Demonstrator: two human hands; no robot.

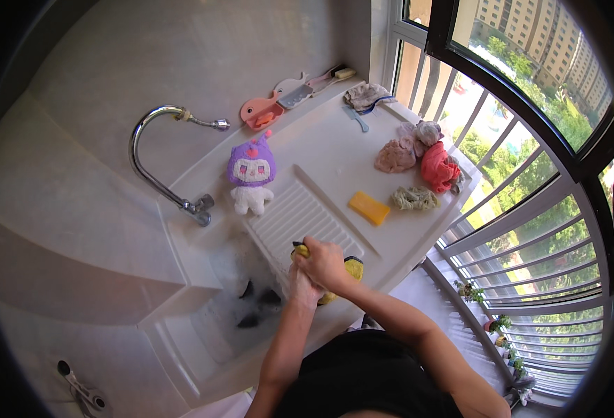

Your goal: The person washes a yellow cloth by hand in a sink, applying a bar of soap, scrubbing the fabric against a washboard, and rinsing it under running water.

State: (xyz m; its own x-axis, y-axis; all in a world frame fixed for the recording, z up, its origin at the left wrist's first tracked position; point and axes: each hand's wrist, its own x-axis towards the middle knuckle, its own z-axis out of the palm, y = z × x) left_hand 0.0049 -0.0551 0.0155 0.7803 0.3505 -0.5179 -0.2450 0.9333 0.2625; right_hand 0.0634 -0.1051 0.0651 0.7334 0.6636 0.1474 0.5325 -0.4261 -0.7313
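My left hand (304,286) and my right hand (328,263) are pressed together over the lower end of the ribbed washboard (291,214). Between them is bunched a yellow cloth item (355,268) with dark edging; one end sticks out past my right fingers, and other parts show beside the wrist. My hands hide the rest of it. Left of my hands, the sink basin (208,326) holds cloudy, sudsy water with dark fabric (249,320) partly under the surface. A purple-hooded white plush doll (252,175) lies at the washboard's upper left.
A chrome faucet (139,151) arches at the left. On the counter are a yellow soap bar (369,208), a pale crumpled cloth (415,198), red cloth (439,167) and pink cloth (397,155). Whale-shaped holders (260,112) and brushes (333,77) line the wall. Barred windows (521,183) stand right.
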